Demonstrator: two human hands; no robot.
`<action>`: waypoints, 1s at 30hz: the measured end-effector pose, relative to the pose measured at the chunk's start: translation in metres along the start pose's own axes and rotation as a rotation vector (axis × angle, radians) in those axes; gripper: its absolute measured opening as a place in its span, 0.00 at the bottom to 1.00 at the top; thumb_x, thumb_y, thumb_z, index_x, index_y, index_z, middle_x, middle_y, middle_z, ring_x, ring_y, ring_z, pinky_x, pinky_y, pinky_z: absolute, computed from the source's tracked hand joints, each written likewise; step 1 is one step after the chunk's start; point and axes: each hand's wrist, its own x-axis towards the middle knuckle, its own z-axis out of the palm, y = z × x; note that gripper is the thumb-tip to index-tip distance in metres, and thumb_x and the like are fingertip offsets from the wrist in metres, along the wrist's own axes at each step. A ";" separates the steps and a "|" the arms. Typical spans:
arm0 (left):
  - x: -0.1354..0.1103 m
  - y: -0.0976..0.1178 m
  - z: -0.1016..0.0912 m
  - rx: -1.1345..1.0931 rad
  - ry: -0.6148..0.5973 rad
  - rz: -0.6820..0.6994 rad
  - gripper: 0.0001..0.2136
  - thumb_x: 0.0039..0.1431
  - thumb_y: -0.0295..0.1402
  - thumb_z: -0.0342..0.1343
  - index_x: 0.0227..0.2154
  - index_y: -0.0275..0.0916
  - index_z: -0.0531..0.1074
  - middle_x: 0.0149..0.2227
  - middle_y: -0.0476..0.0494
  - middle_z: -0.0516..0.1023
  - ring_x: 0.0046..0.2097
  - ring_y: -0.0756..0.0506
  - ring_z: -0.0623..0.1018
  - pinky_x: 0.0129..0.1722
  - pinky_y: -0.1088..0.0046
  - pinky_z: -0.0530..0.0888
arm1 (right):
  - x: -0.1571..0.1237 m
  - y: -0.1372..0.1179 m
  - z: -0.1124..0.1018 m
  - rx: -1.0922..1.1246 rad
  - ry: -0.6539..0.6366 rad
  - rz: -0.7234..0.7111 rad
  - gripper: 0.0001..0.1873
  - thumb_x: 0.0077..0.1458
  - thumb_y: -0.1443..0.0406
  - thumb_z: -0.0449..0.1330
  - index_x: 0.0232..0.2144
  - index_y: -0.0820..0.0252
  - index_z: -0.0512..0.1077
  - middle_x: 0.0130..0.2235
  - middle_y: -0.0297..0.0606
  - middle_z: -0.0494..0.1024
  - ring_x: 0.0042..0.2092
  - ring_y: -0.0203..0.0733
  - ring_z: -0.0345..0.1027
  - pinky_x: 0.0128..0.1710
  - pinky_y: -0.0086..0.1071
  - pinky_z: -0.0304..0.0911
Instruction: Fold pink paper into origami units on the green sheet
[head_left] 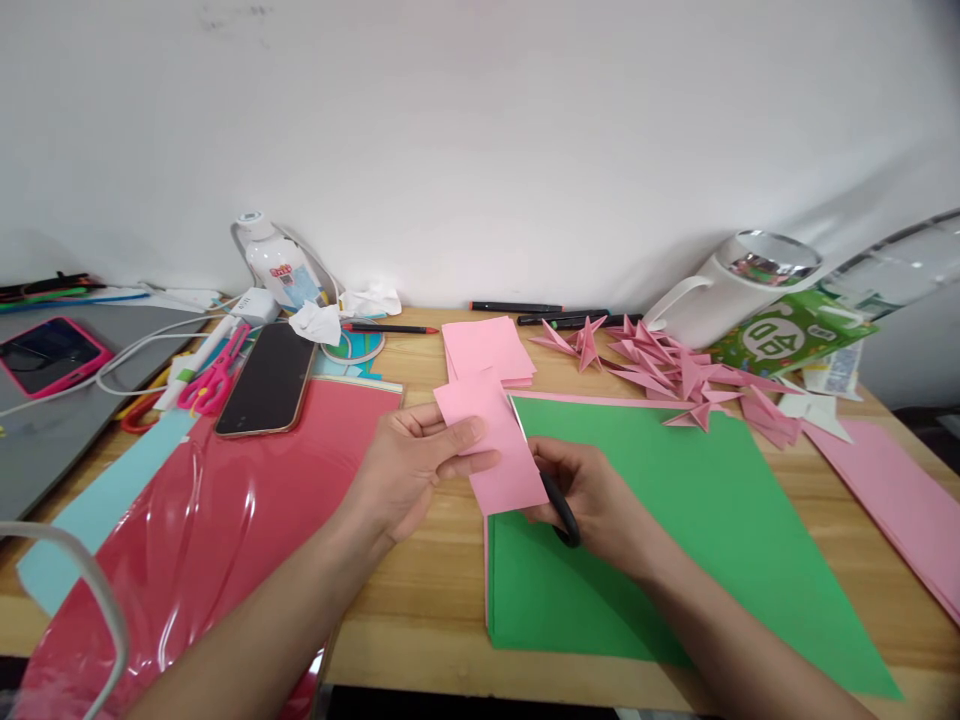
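My left hand (420,455) pinches a pink paper rectangle (506,475) between thumb and fingers, holding it up over the table. In my right hand (589,490) is a pair of scissors (559,508) with black handles. One blade lies along the paper's right edge; the other blade is mostly hidden. Behind the paper sits a stack of pink paper squares (487,350). Below my right hand lie large green sheets (697,560) with pink paper under them. Folded pink paper pieces with sharp points (686,375) are heaped at the back right.
Left of my hands are a red plastic-covered packet (225,520), a phone (268,380), pink scissors (214,385) and a white bottle (281,265). Black pens (517,307) lie near the wall. A white mug (731,290) and pink strips (900,500) are on the right.
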 end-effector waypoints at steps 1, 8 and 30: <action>0.000 0.000 0.000 -0.001 0.004 -0.001 0.09 0.42 0.27 0.67 0.30 0.33 0.79 0.39 0.39 0.80 0.36 0.46 0.80 0.32 0.75 0.79 | 0.000 0.000 0.000 -0.008 0.003 0.007 0.19 0.39 0.53 0.67 0.25 0.62 0.67 0.24 0.31 0.68 0.25 0.32 0.56 0.24 0.26 0.53; -0.001 0.002 0.001 -0.003 0.025 -0.008 0.09 0.42 0.27 0.67 0.29 0.33 0.79 0.38 0.39 0.81 0.36 0.45 0.79 0.33 0.74 0.79 | -0.001 0.000 0.000 -0.045 0.006 0.043 0.17 0.41 0.57 0.67 0.22 0.61 0.65 0.18 0.28 0.63 0.22 0.30 0.51 0.20 0.25 0.49; 0.001 -0.001 0.001 -0.062 -0.025 -0.032 0.07 0.43 0.23 0.65 0.29 0.31 0.79 0.37 0.40 0.81 0.33 0.49 0.79 0.31 0.77 0.80 | 0.000 -0.003 0.002 0.013 0.063 0.093 0.21 0.34 0.54 0.70 0.21 0.61 0.66 0.16 0.27 0.63 0.18 0.29 0.53 0.17 0.25 0.49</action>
